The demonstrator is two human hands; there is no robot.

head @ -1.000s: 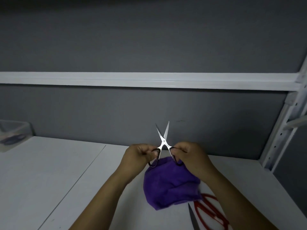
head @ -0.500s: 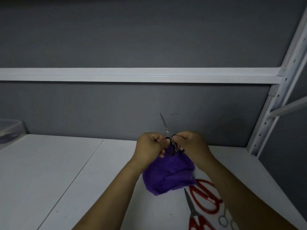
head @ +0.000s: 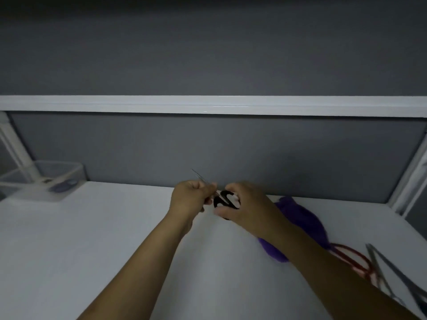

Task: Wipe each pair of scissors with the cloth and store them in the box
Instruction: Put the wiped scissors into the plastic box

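Note:
A small pair of scissors (head: 223,200) with black handles and thin silver blades is held above the white table (head: 92,250), blades together and pointing up-left. My left hand (head: 190,199) grips the blades near the pivot. My right hand (head: 246,207) holds the black handles. The purple cloth (head: 300,218) lies on the table to the right, partly under my right forearm, and neither hand holds it. The clear plastic box (head: 44,181) stands at the far left by the wall with something dark inside.
Red-handled scissors (head: 353,259) and a silver pair (head: 392,271) lie near the table's right edge. A grey wall panel and a white rail (head: 208,106) run behind the table. White frame posts stand at the left (head: 16,148) and right (head: 413,172).
The scissor blades have closed together and tipped left. The view has swung left, bringing the box into sight. The cloth now lies on the table instead of under my hands.

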